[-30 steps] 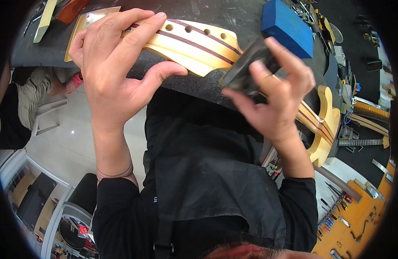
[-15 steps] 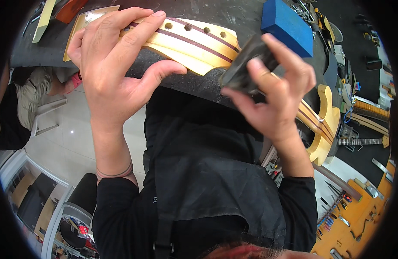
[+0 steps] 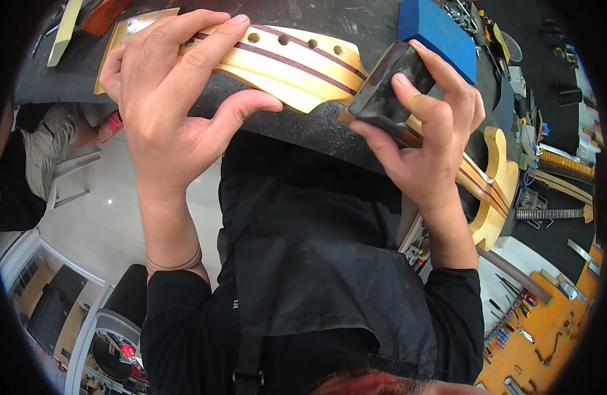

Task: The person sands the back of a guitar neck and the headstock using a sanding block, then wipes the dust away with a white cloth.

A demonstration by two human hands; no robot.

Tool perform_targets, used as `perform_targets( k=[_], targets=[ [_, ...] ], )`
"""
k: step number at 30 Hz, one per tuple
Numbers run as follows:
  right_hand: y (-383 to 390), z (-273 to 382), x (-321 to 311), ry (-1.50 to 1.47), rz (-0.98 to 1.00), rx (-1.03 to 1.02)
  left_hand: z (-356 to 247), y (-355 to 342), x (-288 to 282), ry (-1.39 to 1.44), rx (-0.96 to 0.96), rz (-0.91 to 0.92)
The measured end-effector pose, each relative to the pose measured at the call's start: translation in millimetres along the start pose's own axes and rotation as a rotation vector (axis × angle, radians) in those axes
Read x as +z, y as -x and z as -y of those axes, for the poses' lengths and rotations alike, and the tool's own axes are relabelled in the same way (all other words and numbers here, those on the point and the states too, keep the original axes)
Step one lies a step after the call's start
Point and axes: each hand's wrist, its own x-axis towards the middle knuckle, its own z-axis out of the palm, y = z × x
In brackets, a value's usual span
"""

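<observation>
Guitar of pale wood [image 3: 478, 181] with dark lengthwise stripes stretches from upper left to the right, its headstock [image 3: 297, 76] above the dark, speckled worktop [image 3: 303, 137] near the front edge and its horned body [image 3: 491, 227] at the right end of that surface. The person wears a black apron [image 3: 336, 283], which fills the lower middle of the view. A second person's pale trousers [image 3: 50, 148] show at the far left, over a white tiled floor [image 3: 112, 204]. Well off to the right lies a separate fretted neck [image 3: 552, 215] with a dark fingerboard.

The left grip [image 3: 162, 108] is spread wide, its fingers laid across the left part of the headstock and its thumb stretched along the near edge; whether the thumb touches the wood I cannot tell. The right grip [image 3: 435, 135] is closed around a black block [image 3: 385, 85], thumb on the near side and fingers on the top and far side. Behind it on the worktop sits a larger blue block [image 3: 441, 39]. The black block covers part of the neck just beside the headstock's right end. Smallest are the round peg holes [image 3: 283, 41], in a row near the headstock's far edge.
</observation>
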Motion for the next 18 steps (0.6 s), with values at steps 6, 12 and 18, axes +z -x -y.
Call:
perform_targets(
  k=[6, 12, 18],
  targets=[
    [4.4, 9.0, 1.9, -0.036, -0.012, -0.039, 0.7, 2.4, -4.5, -0.012, -0.055, 0.047],
    [3.6, 19.3, -1.0, -0.081, 0.062, -0.069, 1.6, 1.6, -2.4, -0.010, -0.045, 0.047],
    [5.3, 23.7, 3.7, -0.148, 0.038, -0.062, 1.4, 1.0, -1.2, 0.000, -0.044, 0.041]
  ],
)
